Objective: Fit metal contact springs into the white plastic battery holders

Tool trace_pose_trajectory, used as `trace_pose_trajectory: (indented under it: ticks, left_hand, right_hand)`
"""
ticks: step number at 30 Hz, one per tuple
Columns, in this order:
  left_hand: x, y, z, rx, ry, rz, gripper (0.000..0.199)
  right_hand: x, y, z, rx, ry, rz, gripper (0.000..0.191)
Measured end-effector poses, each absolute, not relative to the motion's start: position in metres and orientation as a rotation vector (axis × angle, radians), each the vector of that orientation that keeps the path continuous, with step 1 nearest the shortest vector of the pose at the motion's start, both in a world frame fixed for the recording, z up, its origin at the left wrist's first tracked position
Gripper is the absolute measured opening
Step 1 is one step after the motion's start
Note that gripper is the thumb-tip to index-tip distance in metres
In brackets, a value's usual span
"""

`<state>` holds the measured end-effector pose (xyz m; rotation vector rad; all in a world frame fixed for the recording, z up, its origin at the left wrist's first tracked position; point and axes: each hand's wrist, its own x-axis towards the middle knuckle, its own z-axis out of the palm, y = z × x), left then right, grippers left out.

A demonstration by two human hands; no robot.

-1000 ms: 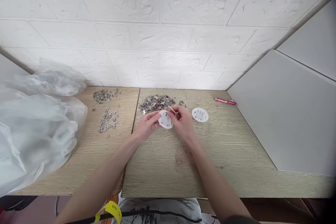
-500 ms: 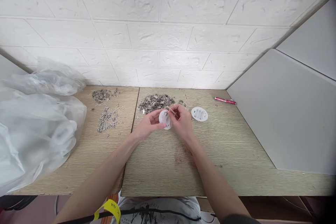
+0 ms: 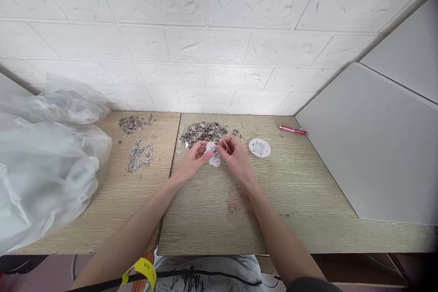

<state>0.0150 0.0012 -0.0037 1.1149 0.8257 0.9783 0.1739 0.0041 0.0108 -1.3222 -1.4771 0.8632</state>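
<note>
Between thumb and fingers, my left hand (image 3: 192, 162) grips a white round plastic piece (image 3: 215, 159) with slots, tilted above the table. My right hand (image 3: 238, 159) pinches a thin, light wooden stick (image 3: 224, 142) and meets the right side of that piece. Whether the stick's tip touches the plastic I cannot tell. Just behind both hands lies a heap of small metal parts (image 3: 203, 132), partly hidden by the fingers. A second white oval plastic piece (image 3: 260, 148) rests on the table right of my right hand.
Two smaller clusters of metal bits, one at the back (image 3: 132, 124) and one nearer (image 3: 139, 155), lie on the left board. Big translucent plastic bags (image 3: 51, 178) fill the left side. A red pen (image 3: 293, 130) lies at the back right, by a grey panel (image 3: 369, 146).
The plastic piece in my left hand has been turned and tilted, so its slotted face shows differently. My left thumb has shifted up on it. The stick stays in my right hand.
</note>
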Motion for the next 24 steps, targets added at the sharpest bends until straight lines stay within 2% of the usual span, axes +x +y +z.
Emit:
trace_pose_trajectory:
  ticks: [10,24]
  left_hand:
    - [0.0175,-0.0017,0.0038,1.132,0.858,0.986,0.045]
    - [0.0178,-0.0024,0.0033,1.136,0.862,0.996,0.042]
  right_hand:
    - [0.1689,0.0025,0.0081,-1.362,-1.440,0.846,0.013]
    - [0.1673,0.0025,0.0068,-1.468,-1.458,0.805,0.026]
